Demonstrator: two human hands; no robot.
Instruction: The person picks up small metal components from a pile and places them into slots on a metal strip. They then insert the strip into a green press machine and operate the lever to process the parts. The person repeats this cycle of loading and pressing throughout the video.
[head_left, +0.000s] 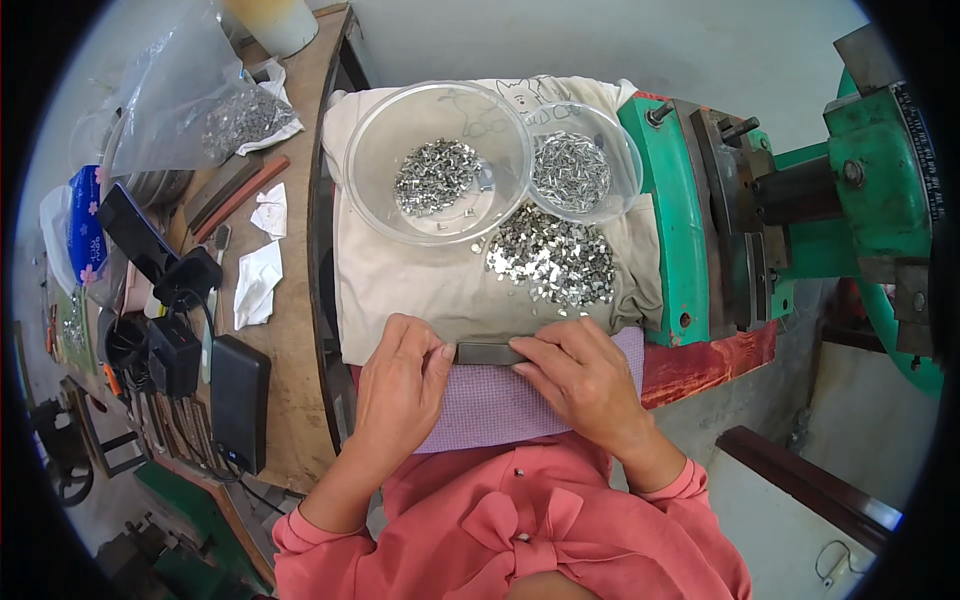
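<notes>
A dark grey, narrow rectangular bar (pixel 486 354) lies crosswise at the front edge of the cloth. My left hand (pixel 402 378) is closed at its left end, thumb and fingers together. My right hand (pixel 580 372) pinches the right end between thumb and fingers. Just beyond the hands, a loose pile of small shiny metal pieces (pixel 560 262) is spread on the beige cloth (pixel 410 285). Behind it stand a large clear tub (pixel 362 190) with small metal pieces and a smaller clear tub (pixel 628 165) with thin metal pins.
A green machine (pixel 672 230) with a dark metal plate stands close on the right. To the left, a wooden table (pixel 295 380) carries a black power bank (pixel 240 400), cables, sharpening-stone-like bars (pixel 240 198) and a plastic bag (pixel 180 90). Purple checked fabric (pixel 480 405) lies beneath my hands.
</notes>
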